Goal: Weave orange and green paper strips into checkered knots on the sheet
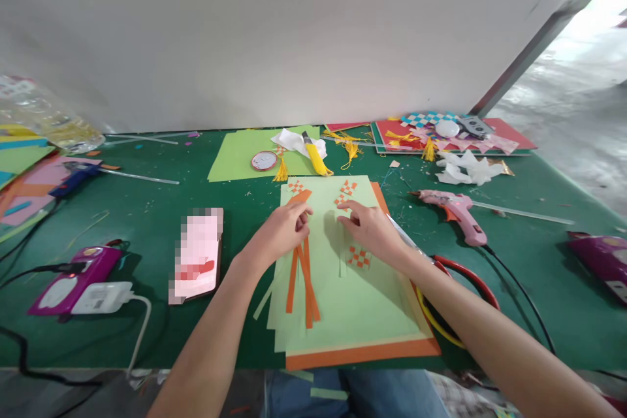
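orange paper strips point(309, 294), pale green sheets point(353, 313), orange-and-pale checkered pieces point(359, 257), pink glue gun point(458, 208)

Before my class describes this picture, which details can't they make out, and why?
All in the head view:
Orange paper strips: the left hand covers part of them.
The left hand's grip: its curled fingers hide whether anything is pinched.
Scissors: the right forearm hides part of them.
Phone screen: pixelation hides what it shows.
Purple device, far right: cut off by the picture's edge.
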The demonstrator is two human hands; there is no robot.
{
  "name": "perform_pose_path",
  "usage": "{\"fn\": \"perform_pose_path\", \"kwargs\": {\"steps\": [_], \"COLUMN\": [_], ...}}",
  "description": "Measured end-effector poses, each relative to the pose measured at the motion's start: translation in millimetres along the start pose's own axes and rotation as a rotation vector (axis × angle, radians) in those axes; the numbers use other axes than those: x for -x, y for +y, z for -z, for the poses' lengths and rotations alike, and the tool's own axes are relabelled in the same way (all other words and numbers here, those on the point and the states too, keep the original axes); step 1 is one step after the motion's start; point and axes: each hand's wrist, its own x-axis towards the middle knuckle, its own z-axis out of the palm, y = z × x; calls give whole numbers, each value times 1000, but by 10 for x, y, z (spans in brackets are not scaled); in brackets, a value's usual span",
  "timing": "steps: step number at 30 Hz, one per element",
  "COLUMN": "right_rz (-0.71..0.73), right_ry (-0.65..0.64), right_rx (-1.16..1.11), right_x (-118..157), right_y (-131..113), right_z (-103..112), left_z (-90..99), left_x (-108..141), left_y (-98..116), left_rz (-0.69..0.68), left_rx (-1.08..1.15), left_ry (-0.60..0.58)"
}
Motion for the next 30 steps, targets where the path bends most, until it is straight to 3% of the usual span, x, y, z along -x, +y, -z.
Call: {"fn": "perform_pose_path", "kwargs": {"steps": [6, 10, 17, 20, 30], "right_rz": [44, 54, -12, -28, -63], "right_ry": [27, 44, -220, -178, 1], "right_rx": [46, -24, -646, -798, -979], "right_x": [13, 17, 37, 29, -3], "right_y": [33, -13, -58, -34, -43], "right_z": [-44, -17, 14, 17, 121], "left_z": [-15, 14, -67, -131, -196], "left_x": [-2, 17, 42, 47, 55], "left_y": [-12, 72, 299, 354, 337], "left_rz": [43, 60, 64, 71, 93], "left_rx": [22, 164, 587, 663, 667], "left_ry": [30, 53, 56, 85, -93]}}
